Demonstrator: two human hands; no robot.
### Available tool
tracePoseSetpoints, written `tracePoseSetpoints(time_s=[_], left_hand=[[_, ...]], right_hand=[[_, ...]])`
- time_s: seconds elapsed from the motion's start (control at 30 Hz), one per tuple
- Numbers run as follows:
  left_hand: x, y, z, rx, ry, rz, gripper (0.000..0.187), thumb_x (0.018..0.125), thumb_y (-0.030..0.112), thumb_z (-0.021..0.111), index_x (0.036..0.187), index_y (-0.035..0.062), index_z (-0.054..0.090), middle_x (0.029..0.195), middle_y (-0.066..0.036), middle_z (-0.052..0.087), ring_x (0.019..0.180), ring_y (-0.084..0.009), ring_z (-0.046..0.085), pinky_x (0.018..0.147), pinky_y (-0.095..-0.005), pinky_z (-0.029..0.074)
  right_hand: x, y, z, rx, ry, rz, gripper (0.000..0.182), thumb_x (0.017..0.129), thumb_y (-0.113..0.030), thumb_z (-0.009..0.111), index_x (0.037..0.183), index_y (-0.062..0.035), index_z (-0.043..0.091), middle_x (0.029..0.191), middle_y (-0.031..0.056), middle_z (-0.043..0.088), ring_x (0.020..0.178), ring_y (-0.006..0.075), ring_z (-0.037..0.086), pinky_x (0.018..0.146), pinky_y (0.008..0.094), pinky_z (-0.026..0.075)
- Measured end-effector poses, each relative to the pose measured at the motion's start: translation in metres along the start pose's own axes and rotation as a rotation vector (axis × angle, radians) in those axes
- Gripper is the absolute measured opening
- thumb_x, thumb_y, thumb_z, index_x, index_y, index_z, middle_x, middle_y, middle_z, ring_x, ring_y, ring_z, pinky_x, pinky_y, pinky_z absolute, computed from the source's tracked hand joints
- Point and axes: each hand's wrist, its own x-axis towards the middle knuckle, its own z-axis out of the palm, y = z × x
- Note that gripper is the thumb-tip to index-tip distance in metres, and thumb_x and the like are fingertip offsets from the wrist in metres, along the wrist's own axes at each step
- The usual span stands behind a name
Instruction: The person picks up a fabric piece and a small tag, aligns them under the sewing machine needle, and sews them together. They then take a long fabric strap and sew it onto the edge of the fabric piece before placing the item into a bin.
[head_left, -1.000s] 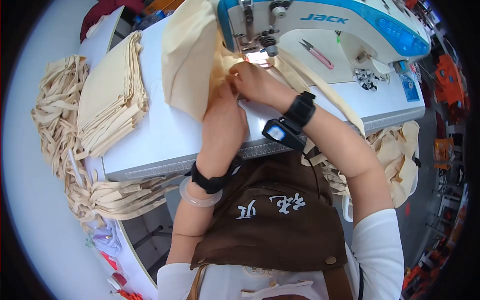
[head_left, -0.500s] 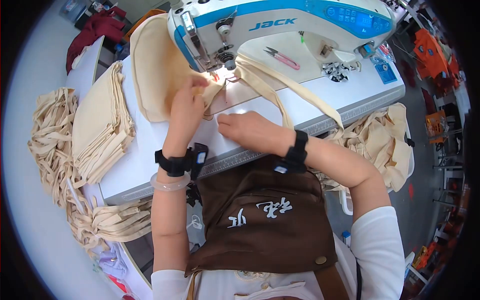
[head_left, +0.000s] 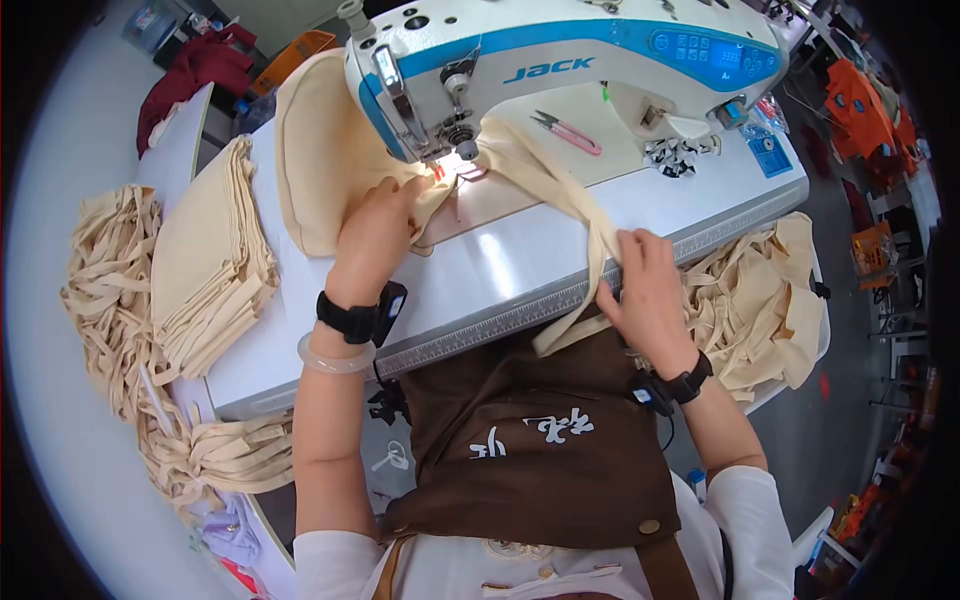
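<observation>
My left hand (head_left: 378,235) rests on a cream fabric piece (head_left: 315,165), its bent fingers gripping the cloth close to the lit needle area of the sewing machine (head_left: 455,80). Two long cream fabric straps (head_left: 560,195) run from beneath the machine head towards the table's front edge. At that edge my right hand (head_left: 648,295) has its thumb and curved fingers around the straps, whose loose ends hang towards the brown apron (head_left: 540,430). Part of the cloth under my left hand is hidden.
Pink-handled thread snips (head_left: 568,132) lie on the machine bed. A stack of folded cream cloth (head_left: 210,260) and bundled straps (head_left: 105,290) are on the left. More cream fabric (head_left: 755,300) fills a container on the right, beside a blue box (head_left: 768,150).
My right hand has moved right, from near the needle to the straps, which are now drawn together further left. My left hand stays on the cloth near the needle.
</observation>
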Motion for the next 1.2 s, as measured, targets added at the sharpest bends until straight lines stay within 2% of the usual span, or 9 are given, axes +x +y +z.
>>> tracePoseSetpoints(time_s=[0.1, 0.2, 0.3, 0.47, 0.57, 0.67, 0.73, 0.93, 1.2], left_hand=[[-0.003, -0.008, 0.005, 0.012, 0.053, 0.072, 0.056, 0.081, 0.003, 0.069, 0.135, 0.0144, 0.058, 0.103, -0.014, 0.061, 0.089, -0.0356, 0.065, 0.078, -0.0437, 0.053], [-0.005, -0.003, 0.000, -0.024, 0.002, 0.060, 0.043, 0.089, 0.003, 0.055, 0.130, 0.0101, 0.062, 0.097, -0.014, 0.059, 0.094, -0.0304, 0.061, 0.077, -0.0413, 0.052], [-0.002, -0.008, 0.000, -0.065, -0.023, 0.093, 0.044, 0.089, 0.002, 0.055, 0.131, 0.0101, 0.063, 0.095, -0.013, 0.058, 0.091, -0.0299, 0.061, 0.077, -0.0410, 0.052], [0.002, -0.006, -0.007, -0.123, -0.082, 0.035, 0.038, 0.092, 0.005, 0.056, 0.129, 0.0078, 0.063, 0.096, -0.014, 0.059, 0.090, -0.0307, 0.061, 0.077, -0.0412, 0.051], [0.004, -0.006, -0.004, -0.074, -0.044, 0.062, 0.034, 0.091, 0.005, 0.057, 0.124, 0.0070, 0.064, 0.096, -0.015, 0.059, 0.087, -0.0315, 0.062, 0.077, -0.0409, 0.052], [0.007, -0.010, 0.000, 0.110, 0.013, 0.156, 0.028, 0.086, 0.007, 0.061, 0.114, 0.0071, 0.065, 0.092, -0.012, 0.063, 0.088, -0.0297, 0.064, 0.073, -0.0407, 0.054], [0.015, -0.012, 0.003, 0.221, 0.031, 0.166, 0.027, 0.084, 0.008, 0.063, 0.110, 0.0073, 0.066, 0.091, -0.011, 0.064, 0.090, -0.0284, 0.064, 0.071, -0.0406, 0.055], [0.021, -0.017, 0.009, 0.357, 0.171, 0.191, 0.019, 0.081, 0.011, 0.064, 0.099, 0.0055, 0.066, 0.088, -0.010, 0.064, 0.089, -0.0275, 0.065, 0.069, -0.0407, 0.054], [0.005, -0.017, -0.022, 0.366, 0.335, 0.061, 0.012, 0.078, 0.011, 0.068, 0.085, 0.0025, 0.061, 0.087, -0.013, 0.063, 0.088, -0.0316, 0.063, 0.072, -0.0425, 0.053]], right_hand=[[0.007, -0.007, 0.008, 0.098, 0.053, -0.107, 0.051, 0.077, -0.016, 0.074, 0.119, 0.0011, 0.050, 0.109, 0.0169, 0.051, 0.100, 0.0362, 0.056, 0.077, 0.0435, 0.054], [0.018, -0.017, 0.012, 0.084, -0.018, -0.142, 0.048, 0.080, -0.025, 0.074, 0.114, 0.0017, 0.052, 0.104, 0.0163, 0.051, 0.091, 0.0353, 0.061, 0.063, 0.0411, 0.057], [0.030, -0.037, -0.011, 0.101, -0.154, -0.063, 0.049, 0.080, -0.030, 0.074, 0.109, 0.0025, 0.052, 0.101, 0.0169, 0.052, 0.086, 0.0340, 0.062, 0.063, 0.0376, 0.057], [0.038, -0.041, 0.023, 0.029, -0.140, -0.135, 0.031, 0.086, -0.022, 0.067, 0.093, 0.0034, 0.052, 0.086, 0.0150, 0.058, 0.073, 0.0383, 0.065, 0.068, 0.0463, 0.056], [0.077, -0.014, 0.009, 0.269, -0.441, -0.100, 0.023, 0.092, -0.018, 0.060, 0.099, 0.0027, 0.054, 0.088, 0.0221, 0.064, 0.077, 0.0394, 0.066, 0.069, 0.0457, 0.054], [0.143, 0.019, 0.009, 0.831, -0.591, -0.036, 0.025, 0.098, -0.017, 0.052, 0.111, 0.0038, 0.059, 0.091, 0.0089, 0.069, 0.076, 0.0210, 0.068, 0.072, 0.0370, 0.055], [0.178, 0.026, 0.024, 1.151, -0.649, 0.256, 0.026, 0.094, -0.013, 0.052, 0.107, 0.0071, 0.062, 0.091, 0.0146, 0.071, 0.076, 0.0248, 0.068, 0.072, 0.0385, 0.056], [0.247, 0.026, 0.083, 1.238, -0.121, 0.272, 0.026, 0.095, -0.014, 0.055, 0.110, 0.0046, 0.064, 0.105, 0.0143, 0.070, 0.089, 0.0250, 0.068, 0.080, 0.0354, 0.055], [0.264, 0.025, 0.105, 0.545, 0.100, 0.049, 0.026, 0.095, -0.014, 0.057, 0.112, 0.0037, 0.064, 0.107, 0.0154, 0.070, 0.096, 0.0265, 0.067, 0.084, 0.0362, 0.054]])
